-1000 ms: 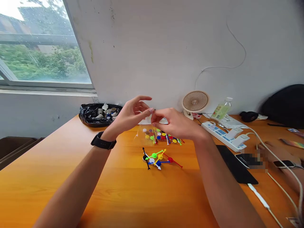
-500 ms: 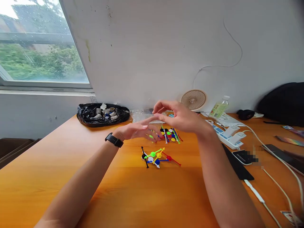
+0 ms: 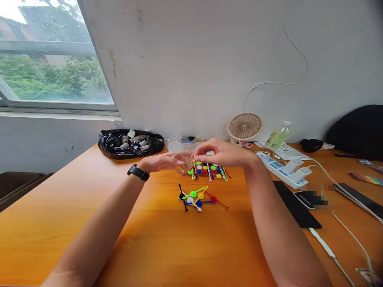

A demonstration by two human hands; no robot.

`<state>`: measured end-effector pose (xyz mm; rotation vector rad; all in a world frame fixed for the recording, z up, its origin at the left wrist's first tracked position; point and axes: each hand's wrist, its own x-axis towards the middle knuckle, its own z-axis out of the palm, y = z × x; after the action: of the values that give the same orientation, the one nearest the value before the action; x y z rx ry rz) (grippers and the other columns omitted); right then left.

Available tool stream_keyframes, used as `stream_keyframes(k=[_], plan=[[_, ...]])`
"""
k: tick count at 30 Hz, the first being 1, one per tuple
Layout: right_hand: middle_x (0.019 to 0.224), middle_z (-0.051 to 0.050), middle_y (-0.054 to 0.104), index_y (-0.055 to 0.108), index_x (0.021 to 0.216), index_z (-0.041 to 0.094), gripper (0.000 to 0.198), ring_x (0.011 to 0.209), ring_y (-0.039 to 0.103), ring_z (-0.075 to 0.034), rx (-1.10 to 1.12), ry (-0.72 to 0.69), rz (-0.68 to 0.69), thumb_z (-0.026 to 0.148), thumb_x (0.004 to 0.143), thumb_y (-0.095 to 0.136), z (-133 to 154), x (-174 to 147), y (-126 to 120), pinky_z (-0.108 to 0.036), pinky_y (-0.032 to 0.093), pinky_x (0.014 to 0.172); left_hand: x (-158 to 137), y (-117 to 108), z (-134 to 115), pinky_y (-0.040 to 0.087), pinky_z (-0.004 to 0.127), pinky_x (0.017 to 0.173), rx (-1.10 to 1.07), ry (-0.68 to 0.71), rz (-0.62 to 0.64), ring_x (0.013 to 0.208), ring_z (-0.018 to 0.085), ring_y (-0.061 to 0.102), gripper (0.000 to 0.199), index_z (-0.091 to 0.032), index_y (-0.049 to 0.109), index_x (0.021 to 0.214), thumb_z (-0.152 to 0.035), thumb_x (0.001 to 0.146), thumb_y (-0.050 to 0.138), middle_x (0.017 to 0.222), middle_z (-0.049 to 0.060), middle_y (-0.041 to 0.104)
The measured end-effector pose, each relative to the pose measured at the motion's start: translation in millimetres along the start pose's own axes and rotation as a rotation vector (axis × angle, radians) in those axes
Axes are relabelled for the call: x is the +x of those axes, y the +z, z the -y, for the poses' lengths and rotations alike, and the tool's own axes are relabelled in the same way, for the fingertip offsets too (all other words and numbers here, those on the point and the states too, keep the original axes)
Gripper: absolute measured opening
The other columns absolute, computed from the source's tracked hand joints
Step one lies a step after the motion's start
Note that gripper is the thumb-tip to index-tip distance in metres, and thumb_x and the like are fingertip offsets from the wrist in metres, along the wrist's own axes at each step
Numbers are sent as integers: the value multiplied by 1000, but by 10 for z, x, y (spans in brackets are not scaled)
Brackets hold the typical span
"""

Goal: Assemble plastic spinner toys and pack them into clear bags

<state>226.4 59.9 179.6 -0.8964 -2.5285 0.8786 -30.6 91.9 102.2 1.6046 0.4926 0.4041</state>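
My left hand (image 3: 167, 161), with a black watch on the wrist, reaches in from the left. Its fingers are stretched out and partly blurred. My right hand (image 3: 224, 152) arches over from the right, thumb and fingertips drawn together near the left fingers. What it pinches is not clear; a bit of yellow and some clear film show by the tips. Under and beside the hands lies a pile of coloured arrow spinners (image 3: 212, 171), partly hidden. Closer to me, a loose group of arrow spinners (image 3: 198, 197) in black, white, green, yellow, blue and red lies on the table.
A black plastic bag (image 3: 119, 151) holding grey rolls stands at the back left, beside clear plastic film (image 3: 178, 143). A small fan (image 3: 244, 126), a bottle (image 3: 278, 135), a power strip (image 3: 284, 171), a black pad (image 3: 296, 205) and cables are at the right.
My right hand has moved down, its fingertips closing together beside the left fingers. More of the far spinner pile shows now. The nearer spinners have stayed put.
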Motion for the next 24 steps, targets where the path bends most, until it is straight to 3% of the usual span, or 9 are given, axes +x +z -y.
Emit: stream_keyframes(k=[3, 5, 7, 11, 13, 15, 19, 24], plan=[[94, -3, 76, 80, 98, 21, 30, 91, 67, -19, 25, 5, -8, 47, 95, 64, -64, 51, 33, -28, 47, 78, -69, -71, -8, 55, 51, 101, 2, -22, 41, 113, 33, 71, 66, -28, 64, 139, -57, 81, 77, 123, 13, 74], [95, -4, 77, 79, 97, 20, 34, 89, 68, -19, 93, 54, -13, 49, 96, 63, -148, 113, 71, -28, 49, 76, -116, -117, -51, 55, 48, 102, 82, -36, 3, 118, 32, 70, 62, -29, 63, 141, -58, 87, 72, 129, 13, 72], [95, -6, 77, 77, 93, 18, 34, 84, 70, -19, 205, 139, -84, 50, 96, 64, -260, 195, 124, -28, 52, 75, -146, -153, -120, 55, 44, 102, 247, -24, -174, 122, 29, 67, 56, -29, 62, 141, -57, 92, 69, 134, 12, 70], [89, -10, 77, 71, 86, 16, 28, 75, 70, -17, 451, 312, -338, 42, 96, 70, -475, 379, 259, -28, 56, 71, -88, -114, -246, 56, 39, 96, 557, 150, -749, 116, 25, 68, 57, -23, 59, 140, -58, 96, 63, 130, 13, 70], [90, -10, 77, 70, 86, 16, 26, 74, 69, -16, 533, 370, -402, 40, 96, 70, -533, 446, 318, -27, 56, 71, -3, -12, -260, 53, 42, 101, 751, 233, -890, 120, 26, 64, 63, -21, 55, 144, -59, 94, 64, 133, 14, 67], [93, -10, 78, 71, 88, 16, 27, 70, 68, -15, 573, 409, -434, 42, 97, 70, -552, 485, 356, -27, 56, 72, 93, 127, -227, 44, 49, 111, 1027, 274, -870, 133, 33, 55, 79, -20, 46, 153, -59, 88, 71, 143, 17, 60], [98, -8, 79, 72, 98, 19, 28, 71, 71, -16, 606, 417, -430, 46, 100, 63, -502, 491, 366, -28, 55, 74, 250, 354, -76, 30, 63, 116, 1427, 187, -835, 141, 47, 38, 123, -17, 19, 166, -57, 70, 85, 156, 24, 43], [104, -9, 79, 70, 107, 20, 28, 83, 73, -18, 610, 386, -382, 45, 101, 58, -397, 426, 293, -30, 56, 81, 270, 298, 26, 37, 57, 108, 1497, 90, -873, 128, 42, 49, 116, -21, 6, 169, -33, 77, 77, 145, 21, 51]])
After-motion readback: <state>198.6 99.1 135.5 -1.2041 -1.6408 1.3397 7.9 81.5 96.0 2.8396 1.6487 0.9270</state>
